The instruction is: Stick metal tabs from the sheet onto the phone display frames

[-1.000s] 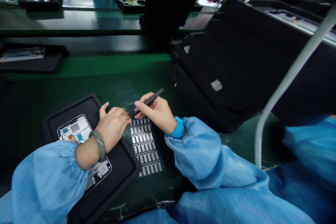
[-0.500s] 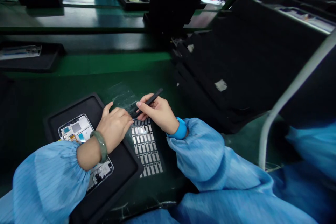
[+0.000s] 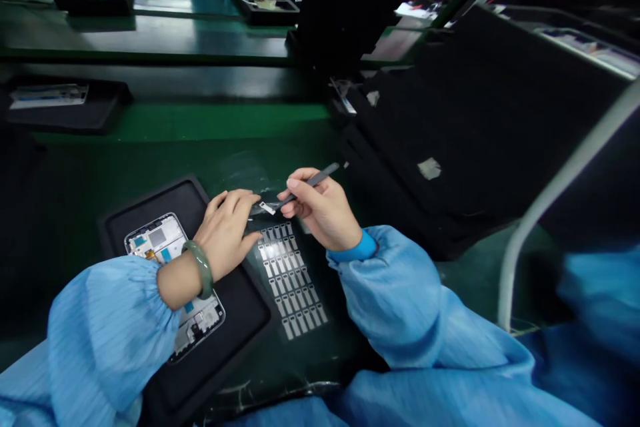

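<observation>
My right hand [image 3: 327,210] is closed around dark tweezers [image 3: 323,175], held at a slant. At their tip is a small silver label-like piece [image 3: 267,208], lifted above the clear sheet of silver pieces [image 3: 295,280], which lie in rows. Beside that tip, my left hand [image 3: 225,230] has its fingers stretched and its thumb apart, the thumb by the sheet's upper edge. Whether its fingertips touch the small piece I cannot tell. Under my left wrist, an opened phone body [image 3: 205,323] lies in a black tray [image 3: 245,330], partly hidden by my arm.
Black trays [image 3: 390,167] are stacked at the right, behind a pale curved tube [image 3: 530,213]. A shallow black tray [image 3: 113,103] with flat strips lies at the far left. Beyond the bench divider are parts trays [image 3: 265,10] and other people in pink and blue clothing.
The small silver piece now shows at the tweezers' tip. My right hand has moved right and my left fingers have spread. The view has shifted slightly.
</observation>
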{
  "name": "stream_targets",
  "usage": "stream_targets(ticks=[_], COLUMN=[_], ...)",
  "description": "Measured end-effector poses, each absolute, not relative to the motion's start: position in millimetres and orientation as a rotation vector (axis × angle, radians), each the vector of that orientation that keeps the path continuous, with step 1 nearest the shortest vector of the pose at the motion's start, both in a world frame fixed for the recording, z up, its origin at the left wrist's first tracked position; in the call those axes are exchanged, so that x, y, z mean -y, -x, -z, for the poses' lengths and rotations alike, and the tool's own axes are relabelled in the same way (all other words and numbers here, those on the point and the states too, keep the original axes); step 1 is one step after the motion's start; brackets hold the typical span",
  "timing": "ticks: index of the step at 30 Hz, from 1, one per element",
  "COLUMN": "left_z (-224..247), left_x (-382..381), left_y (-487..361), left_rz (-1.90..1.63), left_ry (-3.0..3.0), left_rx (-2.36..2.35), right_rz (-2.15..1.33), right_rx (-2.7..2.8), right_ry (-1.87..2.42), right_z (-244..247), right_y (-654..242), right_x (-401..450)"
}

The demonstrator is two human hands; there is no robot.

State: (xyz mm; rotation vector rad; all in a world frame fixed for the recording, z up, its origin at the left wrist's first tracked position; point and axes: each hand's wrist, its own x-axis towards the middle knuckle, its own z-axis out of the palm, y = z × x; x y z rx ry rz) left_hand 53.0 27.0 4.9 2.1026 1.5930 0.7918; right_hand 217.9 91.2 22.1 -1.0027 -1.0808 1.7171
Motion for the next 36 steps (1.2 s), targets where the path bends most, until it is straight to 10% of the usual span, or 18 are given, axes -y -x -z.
stream_targets(ticks=[11,36], left_z=[-36,-2], left_x=[7,80], left_y=[-19,69], left_rz=[-1.176,-0.679], left_ry=[-1.772,-2.153], left_rx=[-1.565,-2.019], right_rz=[-1.76,-2.227], right_rx=[1.206,1.545], right_ry=[0.695,0.683], right_z=[-37,-12], right_y=[-177,-66], right_x=[-67,-82])
